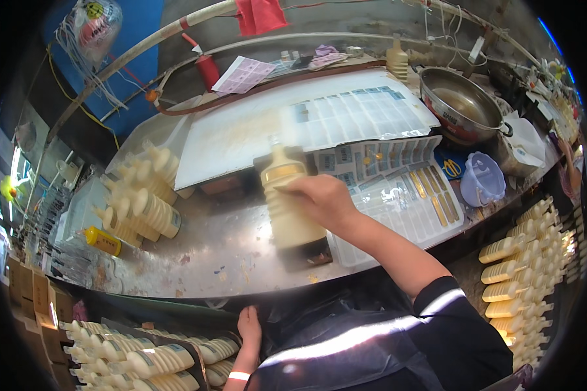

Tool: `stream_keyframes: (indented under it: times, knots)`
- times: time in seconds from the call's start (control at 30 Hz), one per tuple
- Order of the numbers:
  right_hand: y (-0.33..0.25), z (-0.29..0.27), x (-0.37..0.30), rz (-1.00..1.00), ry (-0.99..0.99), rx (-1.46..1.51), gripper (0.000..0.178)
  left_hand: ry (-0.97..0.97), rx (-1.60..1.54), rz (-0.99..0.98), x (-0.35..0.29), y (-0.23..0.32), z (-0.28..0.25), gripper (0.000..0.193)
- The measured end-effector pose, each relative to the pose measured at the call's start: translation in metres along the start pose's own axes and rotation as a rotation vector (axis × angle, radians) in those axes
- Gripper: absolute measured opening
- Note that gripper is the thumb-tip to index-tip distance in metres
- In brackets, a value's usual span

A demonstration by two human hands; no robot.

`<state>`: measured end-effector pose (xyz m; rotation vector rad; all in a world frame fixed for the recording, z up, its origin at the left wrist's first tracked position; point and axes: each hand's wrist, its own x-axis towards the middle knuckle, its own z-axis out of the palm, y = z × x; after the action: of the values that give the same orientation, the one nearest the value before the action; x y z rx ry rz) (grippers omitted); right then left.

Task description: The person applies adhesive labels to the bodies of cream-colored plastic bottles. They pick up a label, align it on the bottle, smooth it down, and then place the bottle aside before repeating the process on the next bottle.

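A cream ribbed plastic bottle (293, 218) with a gold label (284, 171) lies on a dark support on the metal worktable, its neck pointing away from me. My right hand (323, 199) reaches over it with curled fingers, the fingertips touching the bottle just below the label. Whether they pinch anything is hidden. My left hand (249, 327) is low at the table's front edge, apart from the bottle; its fingers are too indistinct to read. Right of the bottle are sheets of labels (378, 159) and a tray with gold strips (430, 195).
Several cream bottles (153, 212) stand at the left beside a yellow squeeze bottle (102, 241). A metal pot (460, 104) and a lilac bucket (482, 180) are at the right. Stacked bottles fill a crate (197, 358) below left and rows (505, 270) at lower right.
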<state>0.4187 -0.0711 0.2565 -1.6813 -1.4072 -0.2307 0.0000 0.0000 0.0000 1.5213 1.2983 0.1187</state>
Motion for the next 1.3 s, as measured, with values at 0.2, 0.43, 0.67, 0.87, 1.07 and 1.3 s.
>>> stream_keyframes:
  times: [0.2, 0.43, 0.67, 0.87, 1.07, 1.3]
  knots:
    - [0.034, -0.048, -0.011, 0.406, 0.162, 0.380, 0.024, 0.339, -0.620, -0.447, 0.064, -0.039, 0.038, 0.044]
    - [0.085, -0.149, -0.089, 0.664, 0.329, 0.360, 0.024, 0.281, -0.763, -0.440, 0.118, 0.003, 0.048, 0.043]
    - [0.110, -0.234, -0.184, 0.770, 0.564, 0.313, 0.026, 0.247, -0.703, -0.370, 0.140, 0.055, 0.057, 0.043]
    - [0.123, -0.253, -0.212, 0.794, 0.640, 0.302, 0.025, 0.284, -0.671, -0.296, 0.136, 0.077, 0.043, 0.043]
    - [0.119, -0.249, -0.162, 0.748, 0.567, 0.363, 0.029, 0.300, -0.615, -0.222, 0.124, 0.106, 0.036, 0.042]
    - [0.092, -0.218, -0.111, 0.681, 0.498, 0.644, 0.037, 0.305, -0.590, -0.189, 0.117, 0.109, 0.030, 0.042]
